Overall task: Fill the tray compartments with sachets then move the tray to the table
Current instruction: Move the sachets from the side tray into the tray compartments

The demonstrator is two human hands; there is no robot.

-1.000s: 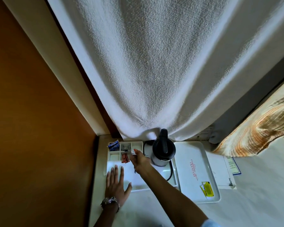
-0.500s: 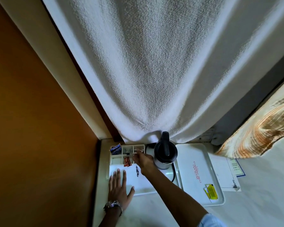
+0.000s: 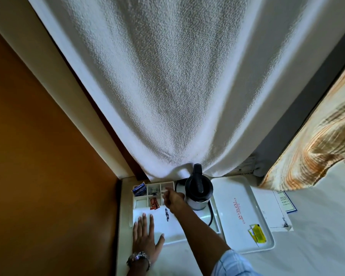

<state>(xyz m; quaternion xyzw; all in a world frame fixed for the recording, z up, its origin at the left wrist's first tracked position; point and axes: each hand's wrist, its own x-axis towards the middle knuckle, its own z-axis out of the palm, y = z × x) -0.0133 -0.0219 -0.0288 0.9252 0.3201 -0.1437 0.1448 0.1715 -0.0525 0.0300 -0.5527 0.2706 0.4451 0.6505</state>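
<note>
A white compartment tray [image 3: 140, 204] lies on the white counter by the left wall. Blue sachets [image 3: 139, 189] stand in its back left compartment, and a red sachet [image 3: 153, 203] lies in a middle one. My right hand [image 3: 173, 200] reaches over the back right compartments, its fingertips pinched on what looks like a thin white sachet [image 3: 157, 194]. My left hand [image 3: 145, 234], with a wristwatch, rests flat with fingers spread on the tray's front left part.
A black kettle [image 3: 198, 191] stands just right of my right hand. Further right is a second white tray [image 3: 239, 214] holding yellow sachets [image 3: 257, 234], then papers [image 3: 275, 208]. A white towel [image 3: 177, 86] hangs above, and an orange wall [image 3: 48, 156] stands at the left.
My right hand has moved a little farther back over the rear compartments. My left hand has stayed flat on the tray.
</note>
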